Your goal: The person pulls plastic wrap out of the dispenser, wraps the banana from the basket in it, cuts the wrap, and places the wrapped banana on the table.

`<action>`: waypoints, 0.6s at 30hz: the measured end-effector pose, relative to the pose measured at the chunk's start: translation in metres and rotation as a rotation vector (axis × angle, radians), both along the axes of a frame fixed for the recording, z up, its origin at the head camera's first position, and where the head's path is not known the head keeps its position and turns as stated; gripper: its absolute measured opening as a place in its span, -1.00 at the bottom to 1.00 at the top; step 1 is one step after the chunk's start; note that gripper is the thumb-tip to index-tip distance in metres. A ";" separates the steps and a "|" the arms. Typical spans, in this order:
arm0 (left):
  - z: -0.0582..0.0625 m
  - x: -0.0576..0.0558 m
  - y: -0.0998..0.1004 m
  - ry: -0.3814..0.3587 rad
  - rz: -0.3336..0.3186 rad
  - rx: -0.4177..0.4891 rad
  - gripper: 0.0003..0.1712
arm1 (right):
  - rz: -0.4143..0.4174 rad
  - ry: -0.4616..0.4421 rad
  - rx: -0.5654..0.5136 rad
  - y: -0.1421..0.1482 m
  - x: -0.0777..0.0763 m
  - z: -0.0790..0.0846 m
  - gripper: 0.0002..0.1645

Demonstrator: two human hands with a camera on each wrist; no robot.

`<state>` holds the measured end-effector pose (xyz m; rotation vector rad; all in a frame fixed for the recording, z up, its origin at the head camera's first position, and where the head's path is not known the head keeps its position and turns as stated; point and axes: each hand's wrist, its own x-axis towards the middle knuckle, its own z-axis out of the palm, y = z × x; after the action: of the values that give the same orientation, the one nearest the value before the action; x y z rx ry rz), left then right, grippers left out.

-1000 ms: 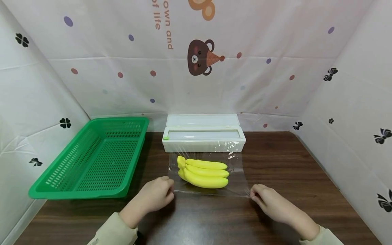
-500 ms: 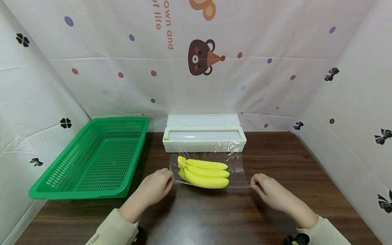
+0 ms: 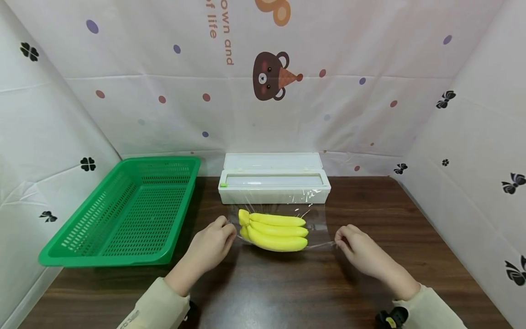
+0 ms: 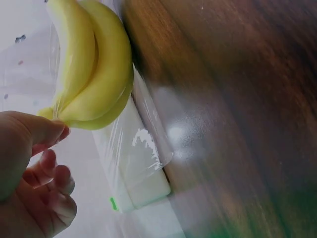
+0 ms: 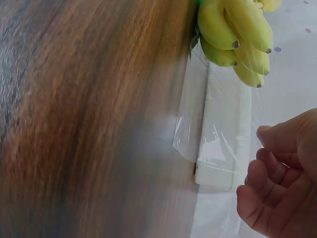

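Note:
A bunch of yellow bananas lies on a clear sheet of cling film, which runs out from a white cling film dispenser behind it. My left hand pinches the film's near left corner between thumb and forefinger, close to the banana stems. At the other side my right hand pinches the near right corner, a short way off the banana tips. Between the hands the film's near edge is raised against the front of the bunch. In the left wrist view, film creases gather at the thumb.
On the left stands a green plastic basket with perforated walls. The dispenser's lid is raised, and a small green slider sits at its left end. Printed cloth closes off the back and sides of the brown wooden table.
Both hands have lifted and moved away from the table's near side. They bring the film's near edge up from the tabletop to the front of the bananas. The bunch has stayed in place.

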<state>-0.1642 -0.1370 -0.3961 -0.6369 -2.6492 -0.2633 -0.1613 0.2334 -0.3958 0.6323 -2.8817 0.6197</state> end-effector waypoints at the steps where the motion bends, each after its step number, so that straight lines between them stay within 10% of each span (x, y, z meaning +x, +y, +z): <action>1: 0.000 0.000 0.001 -0.004 0.009 0.001 -0.92 | -0.007 -0.009 -0.001 0.000 -0.001 0.000 -0.87; 18: -0.006 -0.001 0.007 -0.031 0.094 0.105 -0.96 | -0.181 -0.191 -0.365 -0.017 -0.009 -0.004 -0.96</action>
<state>-0.1652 -0.1298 -0.4018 -0.4768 -2.6653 -0.3842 -0.1701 0.2163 -0.3998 0.2699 -2.8325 1.1946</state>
